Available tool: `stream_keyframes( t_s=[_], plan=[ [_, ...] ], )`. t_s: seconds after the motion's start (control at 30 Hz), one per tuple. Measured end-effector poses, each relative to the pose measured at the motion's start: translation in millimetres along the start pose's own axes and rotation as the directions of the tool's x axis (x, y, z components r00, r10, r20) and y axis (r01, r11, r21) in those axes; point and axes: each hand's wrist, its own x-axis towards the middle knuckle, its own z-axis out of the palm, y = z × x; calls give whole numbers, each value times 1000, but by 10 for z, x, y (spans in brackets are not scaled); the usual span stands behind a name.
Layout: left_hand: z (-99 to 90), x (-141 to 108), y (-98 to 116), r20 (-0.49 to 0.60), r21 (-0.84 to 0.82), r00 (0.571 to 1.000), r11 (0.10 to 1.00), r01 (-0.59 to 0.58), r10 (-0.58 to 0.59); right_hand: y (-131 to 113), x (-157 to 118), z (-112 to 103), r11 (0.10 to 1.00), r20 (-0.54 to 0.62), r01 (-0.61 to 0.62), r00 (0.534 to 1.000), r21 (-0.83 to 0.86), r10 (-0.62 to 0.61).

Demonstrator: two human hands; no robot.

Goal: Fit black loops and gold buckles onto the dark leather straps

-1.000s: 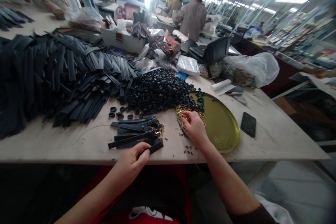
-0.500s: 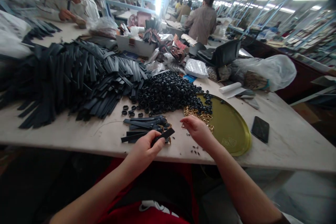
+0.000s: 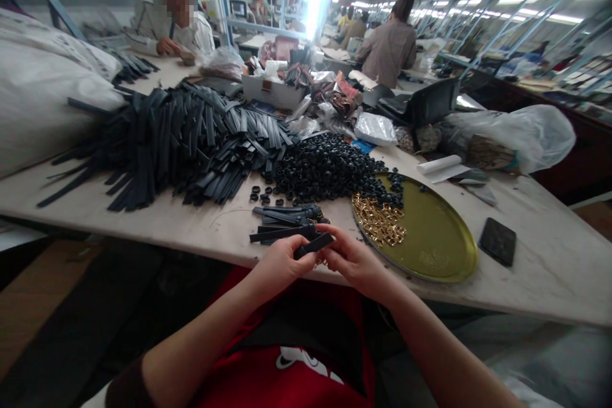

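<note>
My left hand [image 3: 282, 262] is closed around a short black strap [image 3: 317, 244], pinching it between thumb and fingers. At the strap's free end, my right hand [image 3: 352, 259] has its fingers bent in and close together; what they pinch there is too small and partly hidden to make out. Just beyond both hands lies a small bunch of black straps with gold fittings [image 3: 280, 217]. To the right, gold metal fittings [image 3: 380, 222] are heaped on the left side of an oval olive-gold tray [image 3: 442, 229]. Small black loops [image 3: 329, 169] form a pile behind, spilling onto the tray.
A large heap of black straps [image 3: 186, 134] covers the table's left side. A phone [image 3: 498, 241] lies right of the tray. Behind are a white box [image 3: 272, 92], plastic-wrapped bundles [image 3: 516, 137] and scraps. One person [image 3: 176, 25] sits back left; another [image 3: 389, 44] faces away.
My right hand has moved left from beside the tray to the strap's end in my left hand. The view has shifted, so the scene sits further right.
</note>
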Motion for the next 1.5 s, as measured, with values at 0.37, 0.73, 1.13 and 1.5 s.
stream_keyframes(
  t_s=[0.37, 0.73, 1.13, 1.5],
  plan=[
    [106, -71, 72, -117, -72, 993, 997, 5, -13, 108, -98, 314, 880, -12, -92, 994, 466, 110],
    [139, 31, -28, -74, -169, 991, 981, 96, -110, 188, -58, 313, 825, -127, -43, 982, 563, 138],
    [13, 44, -56, 113, 131, 991, 990, 62, -76, 339, 81, 240, 571, -231, -67, 871, 819, 433],
    [-54, -17, -12, 196, 361, 977, 933, 4, -80, 273, 46, 296, 438, -160, -92, 848, 894, 505]
  ],
)
